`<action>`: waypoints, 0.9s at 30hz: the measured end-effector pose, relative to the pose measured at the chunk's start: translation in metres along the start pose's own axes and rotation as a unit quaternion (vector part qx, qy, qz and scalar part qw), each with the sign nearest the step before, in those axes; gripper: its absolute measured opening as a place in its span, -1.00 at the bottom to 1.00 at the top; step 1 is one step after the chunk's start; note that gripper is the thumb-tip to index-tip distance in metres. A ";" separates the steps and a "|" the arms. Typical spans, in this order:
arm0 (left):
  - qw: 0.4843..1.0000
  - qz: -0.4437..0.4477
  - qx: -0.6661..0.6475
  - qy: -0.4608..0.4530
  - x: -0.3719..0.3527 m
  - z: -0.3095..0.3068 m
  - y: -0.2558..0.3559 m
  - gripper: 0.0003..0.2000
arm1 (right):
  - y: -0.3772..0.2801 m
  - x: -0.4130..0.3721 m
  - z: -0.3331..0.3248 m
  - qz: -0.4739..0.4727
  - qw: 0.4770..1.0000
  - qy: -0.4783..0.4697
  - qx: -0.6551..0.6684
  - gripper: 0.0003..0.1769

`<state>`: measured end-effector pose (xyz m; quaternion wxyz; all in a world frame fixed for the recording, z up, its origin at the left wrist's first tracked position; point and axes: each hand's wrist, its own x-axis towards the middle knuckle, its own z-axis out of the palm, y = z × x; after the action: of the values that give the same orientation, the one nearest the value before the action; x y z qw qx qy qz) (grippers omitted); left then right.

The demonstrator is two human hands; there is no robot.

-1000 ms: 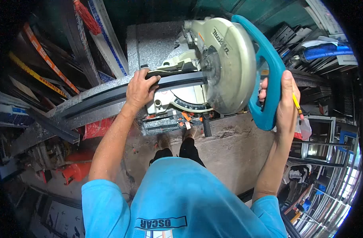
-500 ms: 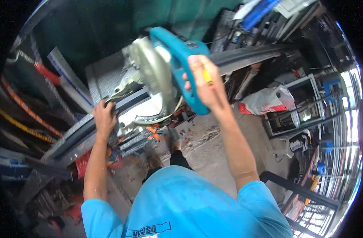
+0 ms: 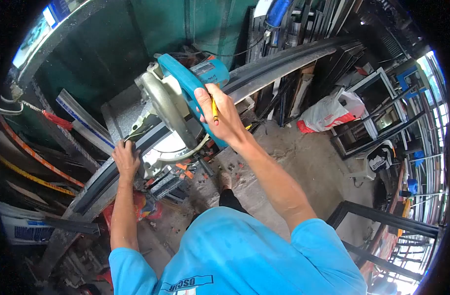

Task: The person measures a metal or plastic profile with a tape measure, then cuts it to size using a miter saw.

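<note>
A miter saw with a teal handle [image 3: 178, 73] and a pale metal blade guard [image 3: 161, 101] stands in front of me. My right hand [image 3: 220, 115] is closed around the handle, with a yellow pencil [image 3: 214, 110] also tucked in its fingers. Across the saw's base runs a long dark metal profile [image 3: 95, 186], passing under the guard. My left hand [image 3: 126, 160] lies left of the guard, its fingers curled over the profile's edge. The guard hides where the blade meets the profile.
Orange offcuts [image 3: 184, 171] lie below the saw. Long strips [image 3: 41, 160] lean at the left, and upright profiles [image 3: 303, 24] at the back. A white and red plastic bag [image 3: 328, 115] sits right, beside window frames [image 3: 377, 93]. A dark frame [image 3: 382, 219] stands lower right.
The saw head and my right hand have moved down and left in view. My left hand keeps its place on the profile. The view has shifted slightly and is sharper.
</note>
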<state>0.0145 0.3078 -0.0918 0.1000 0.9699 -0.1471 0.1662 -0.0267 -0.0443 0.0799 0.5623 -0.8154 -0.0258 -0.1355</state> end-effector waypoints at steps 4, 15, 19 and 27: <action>1.000 -0.007 0.021 -0.017 0.002 0.004 -0.004 -0.61 | 0.005 -0.005 0.002 -0.008 1.000 0.013 0.005 -0.44; 0.999 -0.015 0.024 -0.036 0.005 -0.009 0.005 -0.59 | 0.015 -0.014 0.004 -0.040 0.999 0.028 0.018 -0.48; 0.999 -0.014 0.031 -0.041 0.005 -0.007 0.004 -0.59 | 0.016 -0.015 0.003 -0.038 0.999 0.023 0.026 -0.45; 0.999 -0.019 0.019 -0.046 0.005 -0.010 0.006 -0.62 | 0.016 -0.015 0.003 -0.043 0.998 0.020 0.028 -0.44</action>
<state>0.0146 0.3034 -0.0803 0.0780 0.9809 -0.1298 0.1219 -0.0375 -0.0452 0.0605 0.5792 -0.7943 -0.0539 -0.1751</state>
